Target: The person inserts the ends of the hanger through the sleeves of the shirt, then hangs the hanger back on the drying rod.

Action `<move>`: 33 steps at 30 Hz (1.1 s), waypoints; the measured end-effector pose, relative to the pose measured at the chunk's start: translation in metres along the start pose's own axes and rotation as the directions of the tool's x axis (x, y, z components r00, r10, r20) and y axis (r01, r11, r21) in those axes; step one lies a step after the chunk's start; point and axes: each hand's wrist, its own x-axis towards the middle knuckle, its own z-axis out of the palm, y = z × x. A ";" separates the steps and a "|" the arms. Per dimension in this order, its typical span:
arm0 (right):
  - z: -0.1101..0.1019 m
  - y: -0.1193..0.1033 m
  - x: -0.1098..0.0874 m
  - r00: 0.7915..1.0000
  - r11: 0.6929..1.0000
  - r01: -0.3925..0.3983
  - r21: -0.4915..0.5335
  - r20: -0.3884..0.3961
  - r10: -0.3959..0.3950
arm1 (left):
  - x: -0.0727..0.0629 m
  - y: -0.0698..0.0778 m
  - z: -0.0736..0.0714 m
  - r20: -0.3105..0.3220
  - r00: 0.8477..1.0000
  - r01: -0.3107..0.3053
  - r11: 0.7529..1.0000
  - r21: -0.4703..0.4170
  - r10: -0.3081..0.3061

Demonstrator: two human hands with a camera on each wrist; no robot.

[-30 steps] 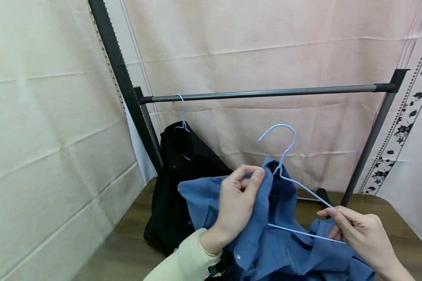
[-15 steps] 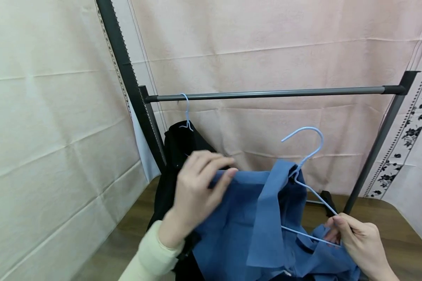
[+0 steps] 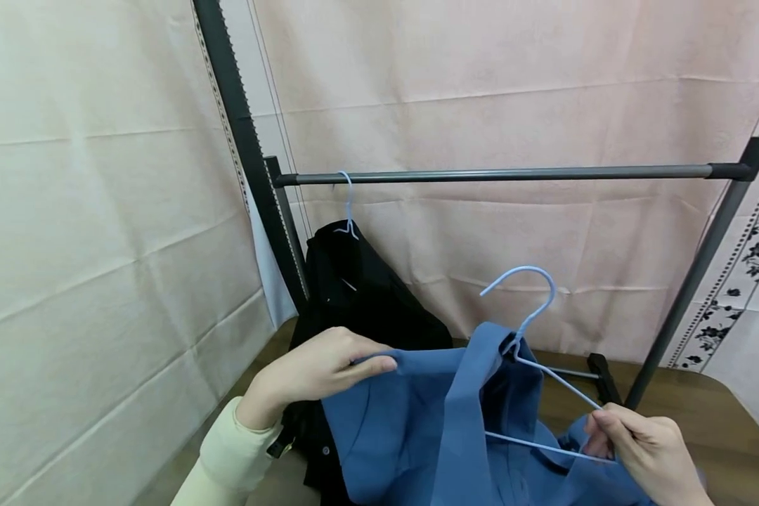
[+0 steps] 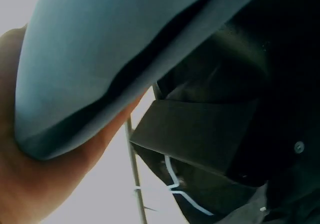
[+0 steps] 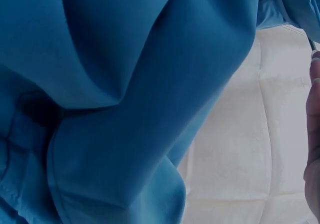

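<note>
A blue collared shirt (image 3: 398,429) hangs partly over a light-blue wire hanger (image 3: 559,383), whose hook stands free above the collar. At the shirt's left shoulder, my left hand (image 3: 316,369) pinches the cloth, thumb in front and fingers behind it. In the left wrist view, the blue cloth (image 4: 100,58) lies against the hand (image 4: 55,184). My right hand (image 3: 645,450) grips the bare right end of the hanger. Only the edge of the right hand (image 5: 313,129) shows in the right wrist view, where blue cloth (image 5: 150,108) fills much of the picture.
A black metal rail (image 3: 500,174) runs across above the hands. At its left end a black shirt (image 3: 379,302) hangs from another blue hanger (image 3: 349,200). A rack post (image 3: 696,274) stands at right. Pale curtains surround the wooden tabletop (image 3: 715,422).
My left hand has gone from the collar to the shirt's left shoulder, which now lies spread leftward. The hanger hook rose and moved right, then dropped back left; my right hand keeps its grip.
</note>
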 end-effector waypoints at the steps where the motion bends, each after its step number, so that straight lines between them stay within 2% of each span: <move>1: 0.000 -0.001 0.000 1.000 1.000 -0.016 -0.023 0.009 0.016 | -0.002 0.002 0.002 -0.034 0.999 -0.004 0.998 0.060 0.006; 3: -0.001 -0.004 -0.001 0.998 0.996 -0.054 -0.066 0.021 0.056 | -0.004 0.009 0.004 -0.120 0.993 0.001 0.980 0.198 0.023; 6: 0.000 -0.008 -0.001 0.995 0.987 -0.096 -0.126 0.022 0.100 | -0.004 0.020 0.006 -0.211 0.976 0.033 0.926 0.377 0.051; 9: 0.002 -0.009 -0.003 0.993 0.983 -0.112 -0.144 0.013 0.115 | -0.003 0.030 0.009 -0.235 0.971 0.068 0.882 0.465 0.049; 11: 0.002 -0.009 -0.005 0.992 0.984 -0.124 -0.124 0.001 0.126 | -0.003 0.035 0.012 -0.233 0.972 0.092 0.872 0.481 0.027; 15: 0.002 -0.009 -0.006 0.983 0.978 -0.185 -0.094 -0.029 0.183 | 0.002 0.039 0.018 -0.244 0.970 0.136 0.873 0.468 -0.021; 20: 0.002 -0.012 -0.007 0.978 0.965 -0.205 -0.165 0.003 0.209 | 0.009 0.039 0.026 -0.252 0.966 0.171 0.887 0.429 -0.064; 24: -0.001 -0.017 -0.008 0.981 0.956 -0.178 -0.235 0.036 0.192 | 0.017 0.038 0.033 -0.230 0.965 0.198 0.925 0.323 -0.126; 27: -0.003 -0.018 -0.005 0.989 0.962 -0.108 -0.251 0.068 0.129 | 0.022 0.037 0.036 -0.218 0.960 0.226 0.949 0.221 -0.178; 33: -0.002 -0.018 -0.002 0.992 0.962 -0.041 -0.268 0.105 0.072 | 0.027 0.034 0.040 -0.182 0.947 0.278 0.958 0.066 -0.263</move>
